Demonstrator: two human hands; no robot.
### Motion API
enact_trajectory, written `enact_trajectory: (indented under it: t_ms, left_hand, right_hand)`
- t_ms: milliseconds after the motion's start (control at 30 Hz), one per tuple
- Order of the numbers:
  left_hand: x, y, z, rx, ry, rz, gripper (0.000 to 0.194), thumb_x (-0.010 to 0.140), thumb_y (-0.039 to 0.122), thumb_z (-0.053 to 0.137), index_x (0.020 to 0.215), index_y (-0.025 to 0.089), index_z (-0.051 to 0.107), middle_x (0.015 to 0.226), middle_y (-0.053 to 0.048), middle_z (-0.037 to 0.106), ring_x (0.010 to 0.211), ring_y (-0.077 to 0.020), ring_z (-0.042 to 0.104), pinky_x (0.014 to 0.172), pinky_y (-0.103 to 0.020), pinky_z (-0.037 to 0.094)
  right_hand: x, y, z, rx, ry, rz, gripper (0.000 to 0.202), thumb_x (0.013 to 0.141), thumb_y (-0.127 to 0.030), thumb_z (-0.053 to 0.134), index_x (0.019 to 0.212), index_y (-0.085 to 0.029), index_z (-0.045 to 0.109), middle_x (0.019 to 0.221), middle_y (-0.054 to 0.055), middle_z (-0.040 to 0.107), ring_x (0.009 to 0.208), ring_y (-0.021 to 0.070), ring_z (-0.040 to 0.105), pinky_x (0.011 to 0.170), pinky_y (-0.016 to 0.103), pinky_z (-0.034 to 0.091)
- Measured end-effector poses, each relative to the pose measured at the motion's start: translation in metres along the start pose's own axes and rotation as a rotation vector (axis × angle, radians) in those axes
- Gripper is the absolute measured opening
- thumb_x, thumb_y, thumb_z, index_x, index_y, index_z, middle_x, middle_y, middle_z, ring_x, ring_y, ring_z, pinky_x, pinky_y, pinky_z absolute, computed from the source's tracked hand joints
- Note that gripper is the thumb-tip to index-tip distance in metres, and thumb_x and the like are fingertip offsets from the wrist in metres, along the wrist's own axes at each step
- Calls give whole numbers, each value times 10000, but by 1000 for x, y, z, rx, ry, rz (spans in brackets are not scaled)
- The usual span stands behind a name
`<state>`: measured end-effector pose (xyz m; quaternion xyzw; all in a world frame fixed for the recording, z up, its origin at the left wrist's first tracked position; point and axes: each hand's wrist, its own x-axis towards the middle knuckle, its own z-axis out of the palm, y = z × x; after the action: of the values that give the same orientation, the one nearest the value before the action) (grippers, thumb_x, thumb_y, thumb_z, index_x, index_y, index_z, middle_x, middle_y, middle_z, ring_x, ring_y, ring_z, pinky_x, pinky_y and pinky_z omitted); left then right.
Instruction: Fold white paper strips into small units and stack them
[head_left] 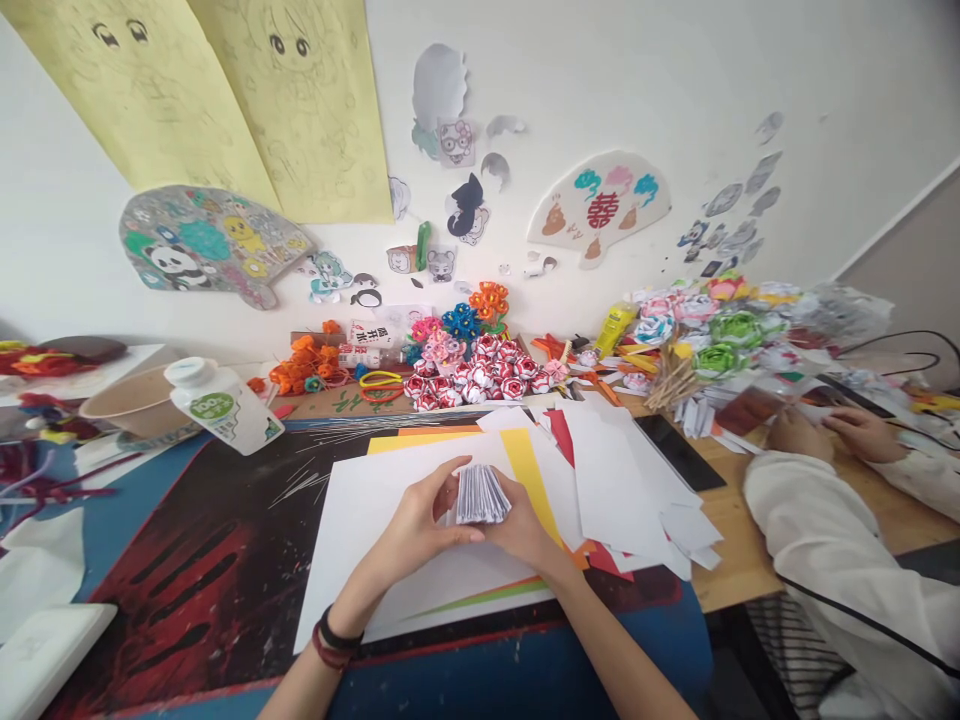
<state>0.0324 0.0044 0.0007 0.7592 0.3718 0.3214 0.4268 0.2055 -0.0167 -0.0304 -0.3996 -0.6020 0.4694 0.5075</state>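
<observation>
Between both hands is a thick bundle of small folded white paper pieces (481, 495), its many edges fanned toward me. My left hand (427, 515) grips the bundle's left side, thumb below and fingers over the top. On the right side, my right hand (519, 520) is closed round it, with most of its fingers hidden. Under the hands lies a large white sheet (345, 545), on top of yellow, orange and green sheets. A dark band and a reddish band circle my left wrist.
Loose white sheets (619, 480) and a dark phone (679, 452) lie to the right. Red and white paper flowers (487, 375) are heaped behind. At left stand a white bottle (225, 405) and a bowl (139, 402). A co-worker's hands (802, 435) handle paper at far right.
</observation>
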Motion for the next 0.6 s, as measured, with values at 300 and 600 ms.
enact_trajectory:
  t_ms: [300,600]
  left_hand:
    - [3,5,5,-65,66,-37,561,671,342,777,1174,180,589,962,-29,642,759,-140,523,618,-207,402]
    - [6,4,9,-131,19,-1,681,625,345,812,1219,172,528,1098,-70,638,932,-209,595,791,-290,482]
  right_hand:
    - [0,-8,1,20,-39,-27,470,674,-219,748,1116,-193,588,968,27,660,849,198,608,750,289,486]
    - [1,-8,6,-22,-11,-41,420,686,-265,754,1067,-208,587,960,38,662,862,218,621,763,319,508]
